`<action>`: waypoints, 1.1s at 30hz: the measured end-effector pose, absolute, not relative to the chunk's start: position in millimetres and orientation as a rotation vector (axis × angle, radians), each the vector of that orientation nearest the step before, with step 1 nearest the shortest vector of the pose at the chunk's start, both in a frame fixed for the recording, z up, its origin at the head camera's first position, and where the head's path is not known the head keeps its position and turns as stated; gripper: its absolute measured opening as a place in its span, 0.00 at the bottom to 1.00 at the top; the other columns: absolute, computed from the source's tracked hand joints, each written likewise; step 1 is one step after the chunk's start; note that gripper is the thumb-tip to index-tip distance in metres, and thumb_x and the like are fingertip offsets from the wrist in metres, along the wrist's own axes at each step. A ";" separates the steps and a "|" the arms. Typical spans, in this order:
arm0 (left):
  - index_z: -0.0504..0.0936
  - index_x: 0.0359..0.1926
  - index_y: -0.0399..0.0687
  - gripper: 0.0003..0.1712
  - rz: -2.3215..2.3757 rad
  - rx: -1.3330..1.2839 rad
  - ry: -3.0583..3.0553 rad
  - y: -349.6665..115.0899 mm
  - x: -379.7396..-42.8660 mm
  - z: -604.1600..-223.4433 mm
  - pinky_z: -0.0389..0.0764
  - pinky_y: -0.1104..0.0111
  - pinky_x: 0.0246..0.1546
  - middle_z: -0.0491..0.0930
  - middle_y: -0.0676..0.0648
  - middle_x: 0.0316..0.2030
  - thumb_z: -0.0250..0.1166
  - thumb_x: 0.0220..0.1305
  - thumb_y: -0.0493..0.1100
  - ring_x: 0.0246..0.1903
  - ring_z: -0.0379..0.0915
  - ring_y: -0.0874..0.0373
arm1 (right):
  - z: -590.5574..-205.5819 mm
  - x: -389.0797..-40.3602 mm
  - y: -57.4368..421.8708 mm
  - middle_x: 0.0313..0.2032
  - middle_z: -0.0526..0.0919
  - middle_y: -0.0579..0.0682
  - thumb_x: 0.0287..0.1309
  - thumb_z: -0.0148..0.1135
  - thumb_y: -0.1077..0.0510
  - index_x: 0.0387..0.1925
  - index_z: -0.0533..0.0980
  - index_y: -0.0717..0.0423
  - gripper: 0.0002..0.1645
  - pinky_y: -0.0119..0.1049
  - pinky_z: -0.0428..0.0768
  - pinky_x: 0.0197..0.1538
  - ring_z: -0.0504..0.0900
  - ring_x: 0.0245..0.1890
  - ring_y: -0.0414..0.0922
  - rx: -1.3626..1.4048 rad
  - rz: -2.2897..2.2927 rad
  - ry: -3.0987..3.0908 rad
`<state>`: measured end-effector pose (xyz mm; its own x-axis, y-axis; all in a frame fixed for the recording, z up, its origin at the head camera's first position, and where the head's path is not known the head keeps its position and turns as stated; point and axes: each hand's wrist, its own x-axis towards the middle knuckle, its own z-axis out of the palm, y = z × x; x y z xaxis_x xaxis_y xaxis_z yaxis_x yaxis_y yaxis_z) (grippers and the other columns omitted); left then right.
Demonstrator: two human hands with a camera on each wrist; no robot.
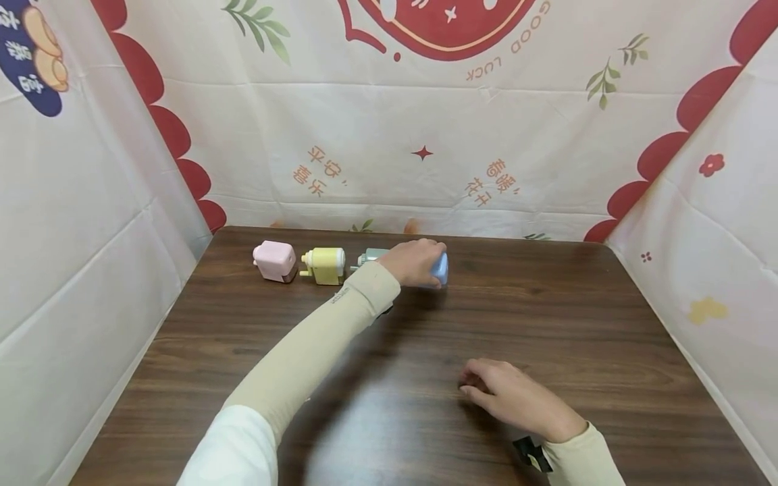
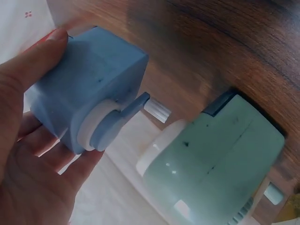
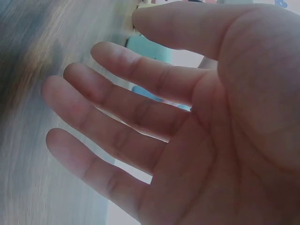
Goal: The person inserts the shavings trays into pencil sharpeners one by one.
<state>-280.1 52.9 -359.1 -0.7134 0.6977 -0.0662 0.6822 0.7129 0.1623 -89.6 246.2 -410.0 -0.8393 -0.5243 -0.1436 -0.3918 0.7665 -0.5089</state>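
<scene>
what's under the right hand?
Bare wooden table around the right hand. It hangs palm down, fingers relaxed, and the right wrist view shows nothing in it. Whether it touches the wood is unclear; the spot directly beneath it is covered.

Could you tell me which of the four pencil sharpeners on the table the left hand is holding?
The blue sharpener, rightmost in the row: the left hand grips it, while the green, yellow and pink ones stand untouched.

Pink sharpener [image 1: 275, 260] and yellow sharpener [image 1: 325, 264] stood side by side, upper left of the wooden table [image 1: 547, 324]; printed cloth [image 1: 425, 135] hung behind.
</scene>
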 end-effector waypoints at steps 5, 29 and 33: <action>0.69 0.60 0.44 0.37 0.160 1.110 2.777 55.5 -285.0 -364.5 0.82 0.63 0.45 0.77 0.46 0.53 0.69 0.55 0.57 0.44 0.73 0.58 | -408.2 -88.8 241.9 0.35 0.84 0.41 0.63 0.60 0.55 0.39 0.80 0.50 0.06 0.39 0.83 0.36 0.79 0.34 0.32 -0.733 -0.686 2.699; 0.65 0.63 0.42 0.34 -0.014 0.983 2.870 78.7 -286.7 -391.8 0.78 0.59 0.55 0.76 0.46 0.55 0.62 0.63 0.54 0.51 0.73 0.53 | -409.2 -84.7 241.1 0.33 0.83 0.40 0.62 0.61 0.54 0.35 0.78 0.48 0.03 0.38 0.83 0.35 0.78 0.33 0.31 -0.768 -0.703 2.712; 0.58 0.71 0.41 0.41 -0.118 0.998 2.895 78.6 -288.1 -395.6 0.74 0.56 0.62 0.72 0.45 0.63 0.59 0.65 0.57 0.59 0.69 0.52 | -409.4 -84.7 242.4 0.33 0.85 0.42 0.62 0.61 0.55 0.36 0.79 0.49 0.03 0.38 0.83 0.36 0.79 0.33 0.31 -0.759 -0.712 2.687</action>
<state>-288.1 78.6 -395.6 -0.7852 0.6114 -0.0979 0.6174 0.7852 -0.0479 -84.7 242.4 -409.4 -0.8300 -0.5464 -0.1121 -0.4192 0.7436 -0.5209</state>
